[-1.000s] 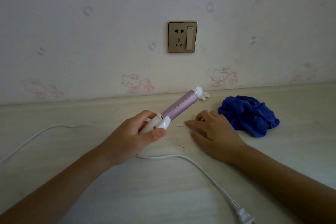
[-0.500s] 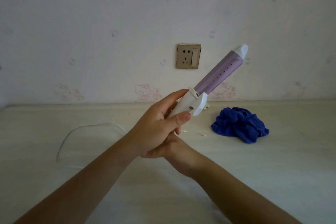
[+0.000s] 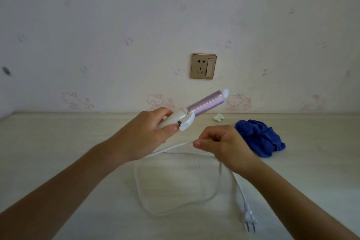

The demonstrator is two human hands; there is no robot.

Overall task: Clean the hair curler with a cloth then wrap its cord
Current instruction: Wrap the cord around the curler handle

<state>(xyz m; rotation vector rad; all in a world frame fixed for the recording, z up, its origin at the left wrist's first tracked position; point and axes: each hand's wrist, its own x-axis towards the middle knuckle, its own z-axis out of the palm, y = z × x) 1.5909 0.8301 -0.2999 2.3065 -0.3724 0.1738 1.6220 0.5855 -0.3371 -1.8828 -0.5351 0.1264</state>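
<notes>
The left hand (image 3: 150,132) is wrapped round the white handle of the curler (image 3: 196,110), holding it off the table (image 3: 58,152) with the purple barrel angled up toward the wall, likely so the handle is free to take turns of cord. The right hand (image 3: 220,145) pinches the cord (image 3: 169,148) between thumb and fingertips just beside the handle, drawing that stretch taut; the rest lies in a loose loop on the table, ending at the plug (image 3: 248,218) near the front edge. The blue cloth (image 3: 261,138) sits bunched to the right, touched by neither hand, which suggests the wiping is over. No brand or writing is readable on anything here; the wallpaper's cartoon cats carry no legible words
</notes>
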